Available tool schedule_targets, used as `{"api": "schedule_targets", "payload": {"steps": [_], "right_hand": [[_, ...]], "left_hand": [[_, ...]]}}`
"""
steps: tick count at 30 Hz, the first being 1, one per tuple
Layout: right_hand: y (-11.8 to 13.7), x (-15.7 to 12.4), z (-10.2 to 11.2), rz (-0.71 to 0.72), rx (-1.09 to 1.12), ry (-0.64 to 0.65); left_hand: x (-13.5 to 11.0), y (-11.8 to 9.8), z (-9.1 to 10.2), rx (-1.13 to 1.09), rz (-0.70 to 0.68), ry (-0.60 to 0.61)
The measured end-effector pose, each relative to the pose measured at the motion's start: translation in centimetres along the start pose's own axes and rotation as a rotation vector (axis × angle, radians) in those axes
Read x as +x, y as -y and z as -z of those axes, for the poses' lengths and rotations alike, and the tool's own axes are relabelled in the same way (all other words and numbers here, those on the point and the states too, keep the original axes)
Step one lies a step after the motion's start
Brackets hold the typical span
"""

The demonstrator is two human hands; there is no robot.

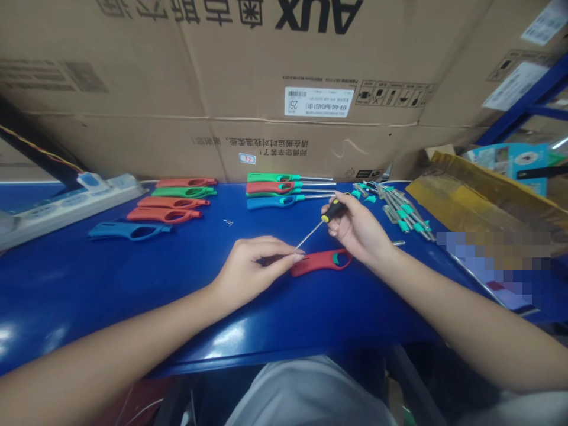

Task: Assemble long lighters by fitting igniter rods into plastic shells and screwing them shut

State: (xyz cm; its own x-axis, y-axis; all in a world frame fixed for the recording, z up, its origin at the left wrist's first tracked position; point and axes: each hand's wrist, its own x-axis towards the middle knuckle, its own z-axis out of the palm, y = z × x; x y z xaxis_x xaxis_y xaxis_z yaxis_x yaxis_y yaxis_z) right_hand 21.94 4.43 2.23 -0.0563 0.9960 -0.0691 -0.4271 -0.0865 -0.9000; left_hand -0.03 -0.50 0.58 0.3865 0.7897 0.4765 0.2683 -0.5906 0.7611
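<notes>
A red lighter body (320,262) lies flat on the blue table (133,278) between my hands. My right hand (357,229) is closed round the black and yellow handle of a small screwdriver (320,223), whose thin shaft slants down to the left. My left hand (251,265) is curled, fingertips pinched together at the screwdriver's tip and touching the left end of the red body. What the fingertips pinch, if anything, is too small to see.
Several empty lighter shells (165,204) in red, green and blue lie at the back left. Three assembled lighters (284,189) lie at the back centre, beside a pile of metal and teal inner parts (402,207). A power strip (66,204) sits far left. Cardboard boxes (266,83) wall the back.
</notes>
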Motion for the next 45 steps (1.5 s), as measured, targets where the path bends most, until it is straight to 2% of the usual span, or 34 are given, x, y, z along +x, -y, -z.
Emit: {"api": "schedule_targets", "payload": {"steps": [16,26,29,34,36,38,43,45], "right_hand": [[1.2,-0.7,-0.3,0.229,-0.152,0.077],[1.1,-0.8,0.0,0.286,-0.155,0.138],[1.4,-1.1,0.2,0.318,-0.2,0.22],[2.6,-2.1,0.5,0.362,-0.345,0.5],[3.0,-2.7,0.4,0.406,-0.408,0.552],[3.0,-3.2,0.2,0.464,-0.464,0.548],[2.0,-3.5,-0.4,0.655,-0.492,0.402],[1.5,-3.4,-0.4,0.716,-0.49,0.395]], "left_hand": [[0.0,0.2,-0.1,0.055,-0.029,0.042],[-0.2,0.4,-0.2,0.048,0.008,0.069],[-0.2,0.5,-0.2,0.058,0.035,0.111],[-0.3,0.7,-0.3,0.076,0.075,0.163],[-0.3,0.8,-0.4,0.082,0.09,0.164],[-0.3,0.9,-0.3,0.083,0.089,0.158],[-0.3,0.9,-0.4,0.068,0.047,0.152],[-0.3,1.0,-0.5,0.064,0.033,0.155]]}}
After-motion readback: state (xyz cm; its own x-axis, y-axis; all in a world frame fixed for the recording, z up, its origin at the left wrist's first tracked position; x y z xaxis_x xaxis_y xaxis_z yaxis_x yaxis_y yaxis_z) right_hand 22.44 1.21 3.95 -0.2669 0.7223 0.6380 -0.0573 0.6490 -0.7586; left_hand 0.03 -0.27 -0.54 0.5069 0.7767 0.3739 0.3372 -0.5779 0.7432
